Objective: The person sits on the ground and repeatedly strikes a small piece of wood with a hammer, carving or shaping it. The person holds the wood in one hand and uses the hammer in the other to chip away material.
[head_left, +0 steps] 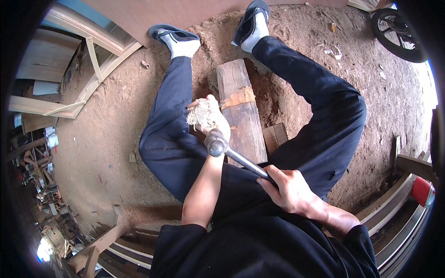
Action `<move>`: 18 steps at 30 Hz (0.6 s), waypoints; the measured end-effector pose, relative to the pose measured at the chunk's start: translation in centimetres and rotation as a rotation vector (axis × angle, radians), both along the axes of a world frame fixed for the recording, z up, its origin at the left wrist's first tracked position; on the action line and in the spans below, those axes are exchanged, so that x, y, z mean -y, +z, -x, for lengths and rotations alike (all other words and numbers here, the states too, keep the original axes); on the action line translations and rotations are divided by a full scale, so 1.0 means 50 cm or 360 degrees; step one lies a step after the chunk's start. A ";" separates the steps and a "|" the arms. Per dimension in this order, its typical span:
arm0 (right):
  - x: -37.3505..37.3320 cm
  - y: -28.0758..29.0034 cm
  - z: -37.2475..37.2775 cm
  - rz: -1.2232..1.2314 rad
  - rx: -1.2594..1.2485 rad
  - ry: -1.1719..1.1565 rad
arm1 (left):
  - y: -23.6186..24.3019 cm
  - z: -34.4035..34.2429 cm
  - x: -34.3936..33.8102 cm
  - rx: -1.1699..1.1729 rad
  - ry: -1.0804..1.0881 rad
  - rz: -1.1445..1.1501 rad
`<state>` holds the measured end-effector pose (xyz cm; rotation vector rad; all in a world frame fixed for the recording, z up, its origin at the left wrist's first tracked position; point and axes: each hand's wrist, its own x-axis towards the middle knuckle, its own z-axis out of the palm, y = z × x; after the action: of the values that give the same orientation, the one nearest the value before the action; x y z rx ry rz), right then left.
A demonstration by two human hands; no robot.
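My right hand (pixel 289 187) is wrapped round the dark grip of a hammer (pixel 248 163). Its steel shaft slants up to the left, and its rounded metal head hangs in front of my left wrist. Farther out, my left hand (pixel 221 125) is closed on a pale, stringy clump of fibre (pixel 204 114); what the clump is made of I cannot tell. Part of that hand is hidden behind the hammer head. Between my legs lies a weathered wooden plank (pixel 245 132), crossed by a torn tan strip (pixel 238 97). My left hand is over the plank's left edge.
My legs spread on either side of the plank, over sandy ground (pixel 102 157). A brown panel (pixel 185 11) stands beyond my feet. Timber frames (pixel 90 55) are at the far left, a wheel (pixel 399 34) at the far right. Wooden slats (pixel 394 208) flank me.
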<state>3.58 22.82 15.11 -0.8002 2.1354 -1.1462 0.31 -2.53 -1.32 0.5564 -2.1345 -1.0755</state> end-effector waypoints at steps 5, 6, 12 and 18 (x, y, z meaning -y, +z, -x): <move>0.011 0.031 0.007 0.0114 -0.0113 -0.0003 | 0.079 0.017 -0.051 0.0019 0.0070 -0.0357; 0.013 0.034 0.008 0.0204 -0.0218 0.0004 | 0.084 0.018 -0.054 0.0179 0.0167 -0.0180; 0.014 0.003 0.019 0.0096 -0.0471 0.0151 | 0.018 0.023 -0.028 0.0261 0.0386 0.0008; 0.026 0.028 0.018 0.0363 -0.0639 0.0130 | 0.020 0.032 -0.050 0.0096 0.0427 -0.0298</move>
<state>2.66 21.52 16.53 -1.3031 2.2841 -1.2868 -1.28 -0.03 -0.33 0.9448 -1.9514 -1.1223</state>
